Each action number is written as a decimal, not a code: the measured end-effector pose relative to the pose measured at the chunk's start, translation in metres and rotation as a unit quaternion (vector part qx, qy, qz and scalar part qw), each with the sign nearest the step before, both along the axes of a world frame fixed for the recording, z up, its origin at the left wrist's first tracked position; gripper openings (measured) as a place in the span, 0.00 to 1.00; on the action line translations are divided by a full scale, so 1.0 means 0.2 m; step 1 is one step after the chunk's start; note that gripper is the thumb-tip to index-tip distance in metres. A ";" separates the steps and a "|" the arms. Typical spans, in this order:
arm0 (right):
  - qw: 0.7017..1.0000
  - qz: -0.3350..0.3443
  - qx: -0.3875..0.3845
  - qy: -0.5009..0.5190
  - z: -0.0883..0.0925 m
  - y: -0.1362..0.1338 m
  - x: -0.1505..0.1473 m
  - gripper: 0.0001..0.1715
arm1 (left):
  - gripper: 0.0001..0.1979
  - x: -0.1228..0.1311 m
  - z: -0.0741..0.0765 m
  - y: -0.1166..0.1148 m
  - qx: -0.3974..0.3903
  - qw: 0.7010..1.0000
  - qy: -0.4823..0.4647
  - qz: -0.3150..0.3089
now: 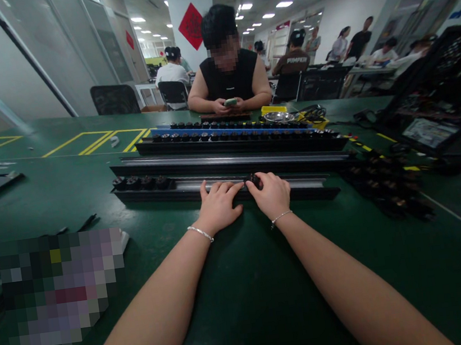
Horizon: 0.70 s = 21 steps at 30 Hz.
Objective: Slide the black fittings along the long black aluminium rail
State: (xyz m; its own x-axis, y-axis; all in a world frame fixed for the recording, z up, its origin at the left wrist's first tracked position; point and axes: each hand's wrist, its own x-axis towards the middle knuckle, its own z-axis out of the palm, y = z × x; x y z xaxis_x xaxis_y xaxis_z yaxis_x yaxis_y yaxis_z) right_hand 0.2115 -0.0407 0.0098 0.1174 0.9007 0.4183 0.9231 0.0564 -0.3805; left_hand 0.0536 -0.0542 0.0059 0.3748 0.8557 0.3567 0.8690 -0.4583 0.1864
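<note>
My right hand [273, 194] pinches a small black round part [252, 181] over the nearest long black channel [313, 190]. Fingers extended and apart, my left hand [219, 205] lies on the front of that same channel. Its index fingertip reaches close to the part; whether it touches I cannot tell. Several similar black round parts [147, 182] sit in a row at the channel's left end. Bare silvery lining [187, 185] shows between that row and my left hand.
Behind lies another long channel [220, 158], then rails filled with black parts [225, 134]. A dark pile of parts [384, 180] is at right, near a black bin [436, 94]. A blurred-out object [71, 289] lies at left. Across the green table a person [226, 77] holds a phone.
</note>
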 end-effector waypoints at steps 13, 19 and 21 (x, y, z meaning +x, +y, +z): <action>1.000 -0.006 0.006 0.004 -0.01 0.00 0.00 0.21 | 0.24 0.00 -0.01 0.00 0.008 1.000 -0.004 0.003; 1.000 -0.009 0.014 0.006 -0.01 0.00 0.01 0.21 | 0.23 0.00 0.00 0.00 0.001 1.000 0.001 0.014; 1.000 -0.009 0.016 0.006 -0.01 0.00 0.01 0.21 | 0.23 0.00 -0.01 0.00 0.001 1.000 0.000 0.013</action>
